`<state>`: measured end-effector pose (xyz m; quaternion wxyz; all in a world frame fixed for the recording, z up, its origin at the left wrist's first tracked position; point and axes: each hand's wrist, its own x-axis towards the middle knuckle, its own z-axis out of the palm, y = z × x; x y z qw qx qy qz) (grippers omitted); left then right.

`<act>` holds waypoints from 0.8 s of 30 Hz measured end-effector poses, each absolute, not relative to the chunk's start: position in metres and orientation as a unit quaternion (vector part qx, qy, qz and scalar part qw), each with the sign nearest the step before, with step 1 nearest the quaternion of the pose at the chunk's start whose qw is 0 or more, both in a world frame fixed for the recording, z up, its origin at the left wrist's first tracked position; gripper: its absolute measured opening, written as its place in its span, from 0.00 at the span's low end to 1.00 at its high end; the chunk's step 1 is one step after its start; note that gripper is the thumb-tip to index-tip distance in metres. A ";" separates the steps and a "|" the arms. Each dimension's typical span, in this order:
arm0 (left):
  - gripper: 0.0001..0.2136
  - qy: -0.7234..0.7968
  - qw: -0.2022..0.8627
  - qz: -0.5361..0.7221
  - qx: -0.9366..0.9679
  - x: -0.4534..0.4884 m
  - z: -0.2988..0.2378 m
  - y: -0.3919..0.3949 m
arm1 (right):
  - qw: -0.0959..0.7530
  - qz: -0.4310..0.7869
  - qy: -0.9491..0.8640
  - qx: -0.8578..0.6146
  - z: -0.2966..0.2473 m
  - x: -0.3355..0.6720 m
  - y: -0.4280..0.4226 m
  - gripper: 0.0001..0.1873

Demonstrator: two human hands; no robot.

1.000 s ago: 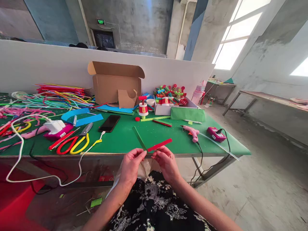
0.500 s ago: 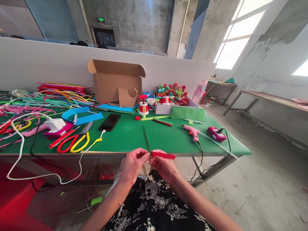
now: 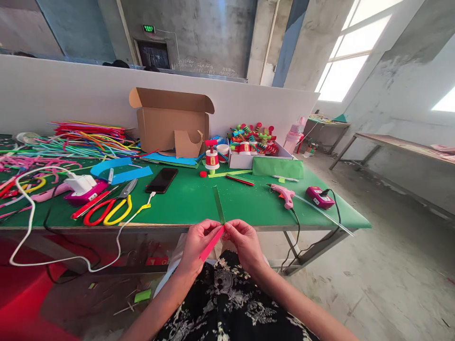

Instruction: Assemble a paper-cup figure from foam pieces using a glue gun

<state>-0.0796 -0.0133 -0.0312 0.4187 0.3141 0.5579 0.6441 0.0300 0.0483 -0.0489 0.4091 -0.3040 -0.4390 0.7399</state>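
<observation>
My left hand (image 3: pixel 196 244) and my right hand (image 3: pixel 245 242) meet in front of the green table's (image 3: pixel 185 201) near edge, fingers pinched together. Between them I hold a red paper strip (image 3: pixel 211 244) that slants down to the left across my left palm, and a green paper strip (image 3: pixel 219 204) that stands up from the pinch toward the table. Both strips join where my fingertips touch.
On the table lie red and yellow scissors (image 3: pixel 106 210), a black phone (image 3: pixel 161 180), a pink glue gun (image 3: pixel 283 194), a pink charger (image 3: pixel 319 197), an open cardboard box (image 3: pixel 172 123), a white box of finished toys (image 3: pixel 253 147) and piles of coloured pipe cleaners (image 3: pixel 71 139).
The red strip swung from pointing up-right, through level right, to slanting down-left over my left palm. The green strip tilted upright. My hands drew closer together.
</observation>
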 end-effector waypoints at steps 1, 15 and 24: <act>0.15 0.558 0.416 0.642 0.322 -0.080 -0.032 -0.013 | 0.414 0.730 -0.448 -0.307 -0.049 0.030 0.048 0.16; 0.17 0.482 0.469 0.686 0.277 -0.081 -0.044 -0.009 | 0.404 0.775 -0.370 -0.314 -0.046 0.033 0.055 0.17; 0.15 0.524 0.386 0.722 0.235 -0.071 -0.044 -0.004 | 0.389 0.739 -0.463 -0.298 -0.048 0.029 0.044 0.14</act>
